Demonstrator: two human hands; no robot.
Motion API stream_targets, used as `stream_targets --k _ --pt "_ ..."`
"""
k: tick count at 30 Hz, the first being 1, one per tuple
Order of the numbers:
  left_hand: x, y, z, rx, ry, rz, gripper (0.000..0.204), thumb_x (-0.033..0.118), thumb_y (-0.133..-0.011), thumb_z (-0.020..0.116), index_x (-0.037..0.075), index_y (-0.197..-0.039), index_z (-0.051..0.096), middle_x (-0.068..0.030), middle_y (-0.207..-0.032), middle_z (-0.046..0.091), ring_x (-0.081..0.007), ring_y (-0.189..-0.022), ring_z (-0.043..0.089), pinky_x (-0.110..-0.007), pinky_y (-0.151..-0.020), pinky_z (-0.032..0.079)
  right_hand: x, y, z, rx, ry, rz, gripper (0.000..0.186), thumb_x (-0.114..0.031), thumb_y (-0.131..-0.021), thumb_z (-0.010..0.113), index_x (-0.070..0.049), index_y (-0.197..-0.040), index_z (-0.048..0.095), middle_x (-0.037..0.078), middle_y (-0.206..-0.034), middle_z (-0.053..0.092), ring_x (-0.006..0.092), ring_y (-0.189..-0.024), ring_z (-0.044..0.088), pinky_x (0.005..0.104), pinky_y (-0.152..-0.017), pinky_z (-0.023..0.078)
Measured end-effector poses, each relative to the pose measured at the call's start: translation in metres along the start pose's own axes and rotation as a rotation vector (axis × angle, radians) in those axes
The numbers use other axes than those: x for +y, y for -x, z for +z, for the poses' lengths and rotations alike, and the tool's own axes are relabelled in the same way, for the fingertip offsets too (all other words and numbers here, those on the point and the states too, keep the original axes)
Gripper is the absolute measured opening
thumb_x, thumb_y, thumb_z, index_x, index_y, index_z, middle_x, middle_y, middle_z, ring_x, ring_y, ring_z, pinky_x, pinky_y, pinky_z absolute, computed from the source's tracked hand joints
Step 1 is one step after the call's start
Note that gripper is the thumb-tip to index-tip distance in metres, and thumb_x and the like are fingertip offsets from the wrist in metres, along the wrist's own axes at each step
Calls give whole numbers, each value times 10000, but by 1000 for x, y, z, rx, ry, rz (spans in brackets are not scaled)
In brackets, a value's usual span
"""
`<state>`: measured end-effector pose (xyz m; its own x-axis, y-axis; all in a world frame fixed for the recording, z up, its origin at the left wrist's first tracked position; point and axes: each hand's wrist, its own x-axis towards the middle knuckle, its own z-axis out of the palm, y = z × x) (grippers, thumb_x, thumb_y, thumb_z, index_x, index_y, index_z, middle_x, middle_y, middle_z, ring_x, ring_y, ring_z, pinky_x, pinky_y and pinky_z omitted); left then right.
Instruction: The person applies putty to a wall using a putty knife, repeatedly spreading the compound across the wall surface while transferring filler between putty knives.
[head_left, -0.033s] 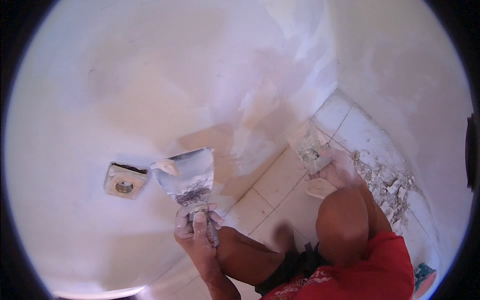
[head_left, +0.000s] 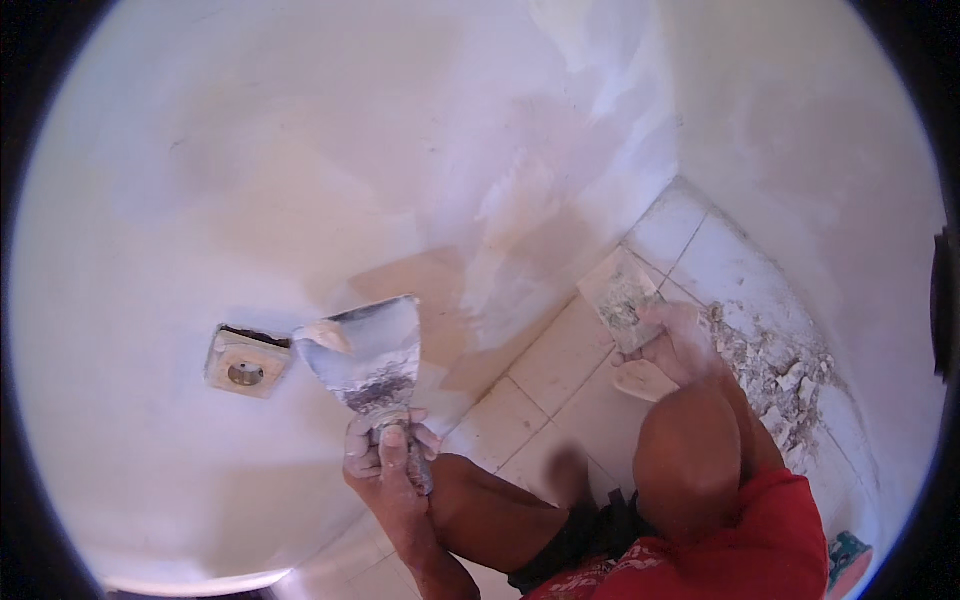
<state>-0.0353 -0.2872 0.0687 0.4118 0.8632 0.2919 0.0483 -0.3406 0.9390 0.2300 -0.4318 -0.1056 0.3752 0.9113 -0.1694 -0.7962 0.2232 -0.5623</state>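
Note:
In my left hand [head_left: 390, 460] is a wide putty knife [head_left: 375, 355], its blade tilted up in front of the wall. A pale lump of filler [head_left: 327, 338] sits on the blade's left side, and darker smears lie near the handle. My right hand [head_left: 680, 345], dusted white, grips a flat squarish scraper [head_left: 622, 298] with a stained, plaster-smeared face, held low over the floor tiles. A pale rounded shape [head_left: 645, 380] shows just under my right fingers; what it is I cannot make out. Left of the putty knife, a wall socket [head_left: 247, 365] sits in a rough-edged opening.
Patchy filled wall [head_left: 330, 190] spreads ahead and meets a second wall [head_left: 820, 130] at a corner. Broken plaster rubble [head_left: 785, 385] lies on the tiled floor [head_left: 510, 420] to the right. My bent knees come between my arms. A green and pink object [head_left: 848, 562] stands at the lower right.
My left hand and the putty knife have shifted slightly left and down, nearer the socket. The right-hand scraper has barely moved. Both hands keep their hold.

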Motion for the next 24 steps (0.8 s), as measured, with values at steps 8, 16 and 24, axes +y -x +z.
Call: stream_targets --k 8,16,24 --pt "-7 1 -3 44 -24 109 227 232 -987 550 7 -1001 523 -149 -854 614 -132 -533 568 -201 -418 437 73 16 -46 425 226 29 411 -107 -887 636 61 -1248 532 152 -1123 643 246 -975 647 375 -759 560" --pt "0 3 2 33 -93 77 226 220 -991 550 1 -979 497 -166 -838 603 -130 -504 553 -196 -397 430 65 30 -46 336 213 84 214 -170 -871 711 27 -944 666 56 -832 656 141 -751 614 305 -674 510" --pt "5 -6 22 -74 -151 -98 267 175 -930 622 -60 -1039 558 -214 -878 666 -199 -607 623 -272 -516 487 20 40 -51 239 365 83 336 -143 -851 718 33 -1111 598 70 -936 665 145 -797 608 297 -703 506"
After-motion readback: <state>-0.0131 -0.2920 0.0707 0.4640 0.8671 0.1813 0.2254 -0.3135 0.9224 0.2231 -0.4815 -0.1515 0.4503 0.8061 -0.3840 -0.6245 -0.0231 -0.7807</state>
